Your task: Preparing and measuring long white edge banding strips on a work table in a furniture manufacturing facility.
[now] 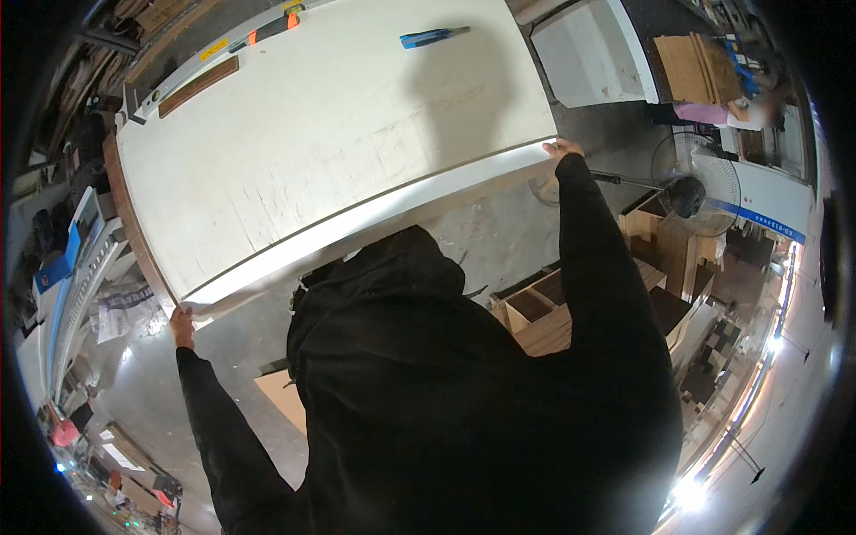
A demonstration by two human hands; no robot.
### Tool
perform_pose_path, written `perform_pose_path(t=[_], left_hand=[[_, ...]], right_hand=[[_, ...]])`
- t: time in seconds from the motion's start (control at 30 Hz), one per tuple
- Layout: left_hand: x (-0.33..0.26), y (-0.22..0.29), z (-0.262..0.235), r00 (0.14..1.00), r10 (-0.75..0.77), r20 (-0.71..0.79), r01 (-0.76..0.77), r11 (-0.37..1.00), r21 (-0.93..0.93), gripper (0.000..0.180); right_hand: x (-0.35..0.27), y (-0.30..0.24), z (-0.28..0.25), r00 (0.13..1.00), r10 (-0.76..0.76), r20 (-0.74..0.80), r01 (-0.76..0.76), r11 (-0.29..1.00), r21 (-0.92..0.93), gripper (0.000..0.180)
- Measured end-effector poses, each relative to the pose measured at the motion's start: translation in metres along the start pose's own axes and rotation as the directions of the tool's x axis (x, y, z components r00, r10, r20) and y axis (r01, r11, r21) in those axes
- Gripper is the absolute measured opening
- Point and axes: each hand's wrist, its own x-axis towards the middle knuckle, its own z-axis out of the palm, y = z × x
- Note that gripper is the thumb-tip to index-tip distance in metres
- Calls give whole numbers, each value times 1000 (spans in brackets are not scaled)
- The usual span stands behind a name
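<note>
Big board: The large white panel (330, 134) lies flat in front of you, and its near edge runs from low on your left to higher on your right.
Left hand: Your left hand (183, 326) is curled around the near left corner of the big board, fingers under and thumb on the side. It is grasping the board.
Right hand: Your right hand (562, 147) is wrapped over the near right corner of the big board. It is grasping the board too.
Blue tool: A blue knife (432, 37) lies loose on top of the big board, near its far edge. It looks like it could slide off if the board tips.
Far side of the board: A long level with orange ends (267, 31) and a brown wood strip (198, 86) lie by the board's far left edge.
Right of the board: A standing fan (695, 185) and open wood boxes (544, 312) sit on the floor, near your right arm.
Another person: Someone's arm in a pink sleeve (704, 113) is well past the board's right end, by a stack of cardboard (695, 67).
How to do it well: Keep both hands tight on the corners. Keep the board flat so the blue tool stays put. Move both ends together, slowly. Watch the fan and the boxes by your right side.
</note>
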Motion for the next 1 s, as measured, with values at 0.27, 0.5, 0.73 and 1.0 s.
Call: perform_pose_path(t=[0.27,0.5,0.73,1.0], left_hand=[[5,-12,2,999,-19,29,19,1000,24,35],[-5,-12,-50,775,631,-46,-608,763,221,18],[4,-14,-7,943,205,-262,-55,873,484,71],[-22,11,27,888,193,-417,-73,955,287,34]], right_hand=[[-23,-31,-11,1000,-5,-17,-2,927,-374,62],[4,9,48,983,-142,113,127,983,131,68],[18,25,31,977,-202,72,180,954,241,36],[55,43,7,994,109,7,-109,992,63,83]])
